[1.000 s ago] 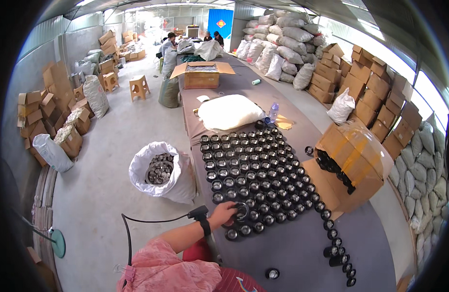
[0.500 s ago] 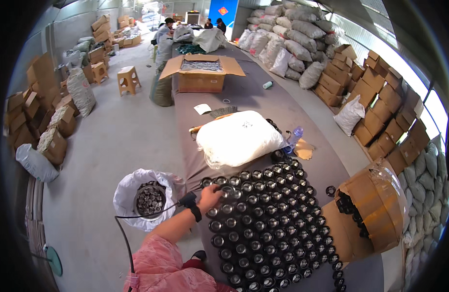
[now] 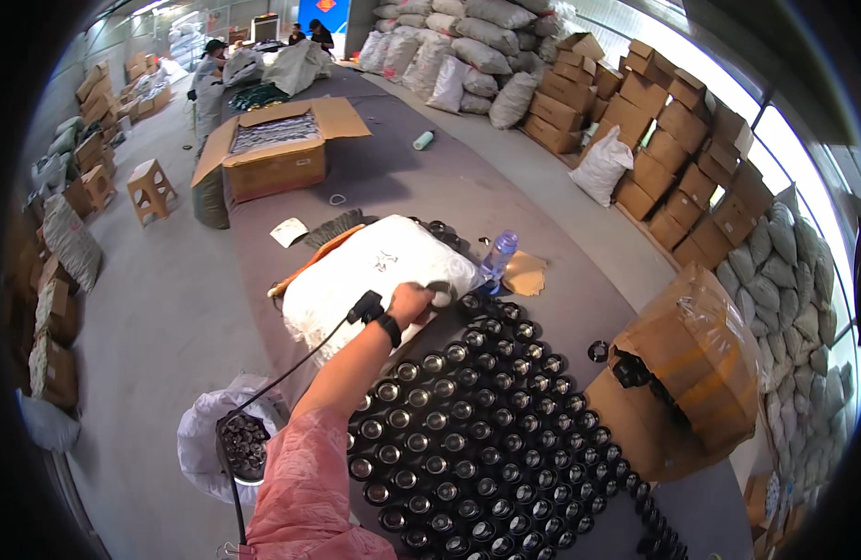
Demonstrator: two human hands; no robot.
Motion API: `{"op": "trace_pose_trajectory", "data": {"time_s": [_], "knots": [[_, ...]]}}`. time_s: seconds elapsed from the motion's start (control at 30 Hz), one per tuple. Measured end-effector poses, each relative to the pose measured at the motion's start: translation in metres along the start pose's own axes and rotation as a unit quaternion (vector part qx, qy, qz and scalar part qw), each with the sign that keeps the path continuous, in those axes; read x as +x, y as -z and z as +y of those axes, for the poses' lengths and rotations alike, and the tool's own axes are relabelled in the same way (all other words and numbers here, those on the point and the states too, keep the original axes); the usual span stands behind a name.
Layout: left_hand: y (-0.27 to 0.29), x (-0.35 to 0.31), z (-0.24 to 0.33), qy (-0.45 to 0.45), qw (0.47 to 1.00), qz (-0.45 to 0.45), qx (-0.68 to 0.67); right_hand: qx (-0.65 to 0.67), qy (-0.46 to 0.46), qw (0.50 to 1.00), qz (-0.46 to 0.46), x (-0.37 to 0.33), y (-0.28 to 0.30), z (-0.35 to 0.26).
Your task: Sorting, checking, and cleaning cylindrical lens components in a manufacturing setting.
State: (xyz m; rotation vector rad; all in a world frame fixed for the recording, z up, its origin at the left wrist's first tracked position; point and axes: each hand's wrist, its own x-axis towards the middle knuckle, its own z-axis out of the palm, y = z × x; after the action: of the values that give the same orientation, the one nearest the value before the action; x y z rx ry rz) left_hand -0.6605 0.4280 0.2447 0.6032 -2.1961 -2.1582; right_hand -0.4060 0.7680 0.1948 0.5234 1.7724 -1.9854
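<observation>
My left hand (image 3: 411, 303), with a black band on its wrist, reaches over the right part of a stuffed white sack (image 3: 347, 275). Its fingers are closed on a small round piece (image 3: 440, 295) with a greyish rim and a pale middle; the exact kind is too blurred to tell. Just below and to the right, many round black cup-like pieces (image 3: 461, 409) with shiny centres stand in close rows on the cloth-covered table. My right hand is out of view.
A clear bluish bottle (image 3: 499, 254) and a piece of tan card (image 3: 525, 273) lie beyond the sack. A torn carton (image 3: 701, 364) stands right, an open carton (image 3: 277, 168) farther back. A white bag (image 3: 199, 439) of small metal-looking pieces sits left. People (image 3: 320, 35) are far off.
My left hand has moved away from me, from the near-left rows of black pieces to over the white sack, with the round piece in its fingers. The view has swung to the right.
</observation>
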Motion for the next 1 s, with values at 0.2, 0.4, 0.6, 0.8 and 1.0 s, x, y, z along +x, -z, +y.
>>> {"op": "trace_pose_trajectory", "data": {"time_s": [0.2,0.4,0.6,0.8,1.0], "knots": [[-0.028,0.098,0.027,0.016,0.976,0.015,-0.215,-0.013,-0.010,0.999,0.029,0.010,0.018,0.008],[-0.067,0.104,0.022,-0.029,0.939,0.061,-0.338,-0.015,0.001,0.997,0.069,0.000,0.044,0.014],[-0.131,0.063,-0.048,-0.118,0.989,-0.002,-0.085,-0.021,0.000,0.992,0.124,-0.021,0.083,0.032],[-0.259,-0.004,-0.082,-0.334,0.915,-0.123,0.187,-0.026,-0.034,0.976,0.214,-0.055,0.144,0.070],[-0.387,-0.009,-0.119,-0.440,0.822,-0.180,0.314,-0.038,-0.094,0.956,0.276,-0.073,0.200,0.118]]}}
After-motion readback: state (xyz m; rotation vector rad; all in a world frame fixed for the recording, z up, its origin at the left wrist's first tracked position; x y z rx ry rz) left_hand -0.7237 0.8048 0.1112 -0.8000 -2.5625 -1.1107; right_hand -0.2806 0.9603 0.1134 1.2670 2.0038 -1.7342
